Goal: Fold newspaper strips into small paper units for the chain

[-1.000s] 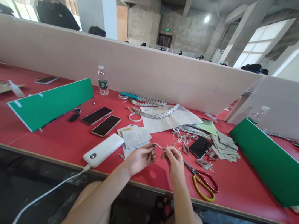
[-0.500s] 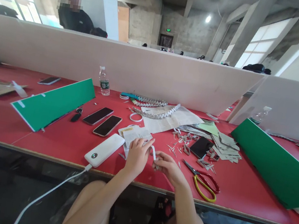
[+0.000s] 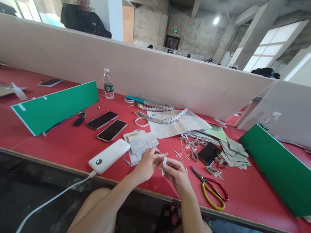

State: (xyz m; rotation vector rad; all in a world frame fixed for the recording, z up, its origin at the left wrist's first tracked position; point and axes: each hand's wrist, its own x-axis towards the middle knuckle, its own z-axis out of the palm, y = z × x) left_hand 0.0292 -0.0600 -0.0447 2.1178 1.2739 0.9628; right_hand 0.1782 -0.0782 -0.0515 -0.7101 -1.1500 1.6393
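A short white paper strip (image 3: 164, 166) stands between my two hands, low over the front of the red table. My right hand (image 3: 175, 173) pinches it between thumb and fingers. From the other side, my left hand (image 3: 149, 165) has its fingers drawn together at the strip's upper end; its thumb is partly hidden. Printed paper sheets (image 3: 141, 142) lie just beyond my left hand. Right of my right hand rest scissors (image 3: 212, 187) with one red and one yellow handle. Small folded paper pieces (image 3: 193, 154) and scraps are scattered behind them.
A white power bank (image 3: 109, 156) with a cable and two phones (image 3: 111, 130) lie left. Behind are a tape roll (image 3: 141, 122), a woven paper chain (image 3: 169, 119) and a bottle (image 3: 108, 85). Green boards (image 3: 56, 106) flank the area. A person (image 3: 84, 19) stands beyond the partition.
My left hand has moved right and slightly down, closer to my right hand. The strip, earlier curved between the hands, now looks shorter and upright.
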